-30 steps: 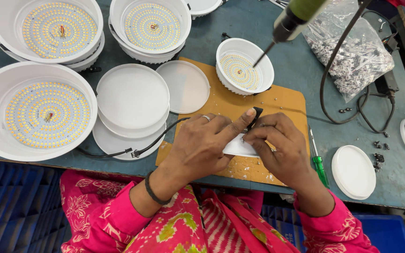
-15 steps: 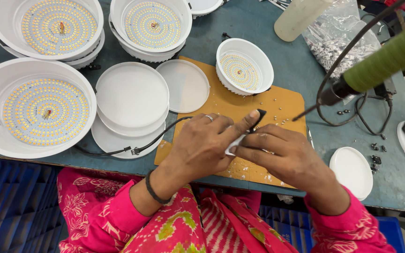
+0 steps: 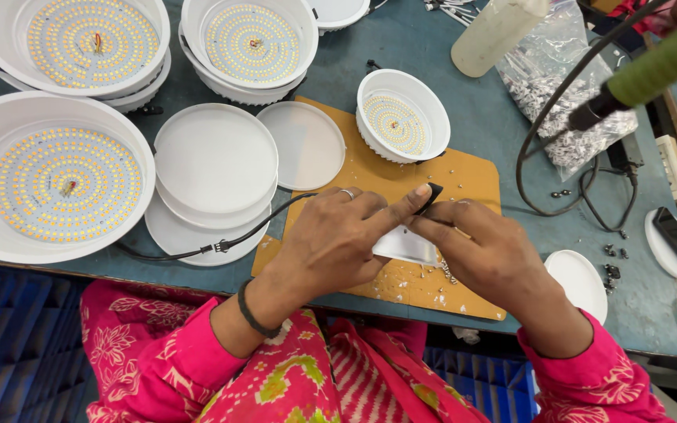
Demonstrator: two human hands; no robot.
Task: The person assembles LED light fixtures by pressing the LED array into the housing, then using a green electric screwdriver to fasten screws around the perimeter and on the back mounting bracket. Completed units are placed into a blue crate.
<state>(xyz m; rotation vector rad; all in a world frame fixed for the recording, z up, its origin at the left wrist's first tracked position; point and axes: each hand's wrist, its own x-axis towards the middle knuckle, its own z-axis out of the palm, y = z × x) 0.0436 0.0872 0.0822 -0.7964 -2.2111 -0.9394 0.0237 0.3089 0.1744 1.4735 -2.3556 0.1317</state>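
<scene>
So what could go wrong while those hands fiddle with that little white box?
The black cable trails from the left hand under the stacked white discs; a tug might shift them. Tiny screws lie loose on the orange mat beside the right hand and could get swept off.

Bright, even light falls from overhead; my hands cast only soft shadows on the orange mat (image 3: 464,176). The green-handled tool (image 3: 660,59) at upper right blurs; edges bend slightly.
</scene>
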